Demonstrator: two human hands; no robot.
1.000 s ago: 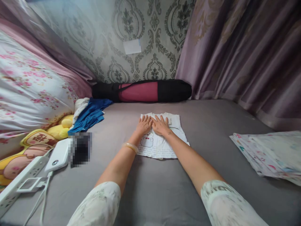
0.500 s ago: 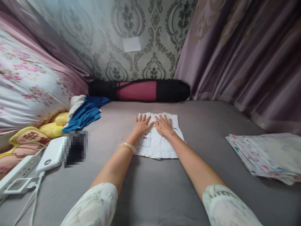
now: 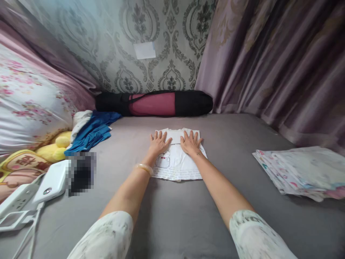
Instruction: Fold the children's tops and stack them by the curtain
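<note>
A small white garment (image 3: 178,163) with a printed figure and lines of small print lies spread on the grey sheet (image 3: 172,219). My left hand (image 3: 159,143) rests flat on its upper left part, fingers spread. On the upper right part lies my right hand (image 3: 191,143), palm down with its fingers apart. Neither hand grips the cloth. Between them the middle of the garment shows, with a crosswise fold or edge near the top.
Folded printed cloths (image 3: 302,172) are stacked at the right. A black and red long bag (image 3: 153,103) lies along the wall. At the left are blue clothing (image 3: 94,131), a yellow plush (image 3: 54,149), a white power bank (image 3: 51,181) and a power strip (image 3: 18,199) with cables.
My hands have moved apart slightly towards the garment's two sides, uncovering more of its middle. The camera view has shifted a little to the right.
</note>
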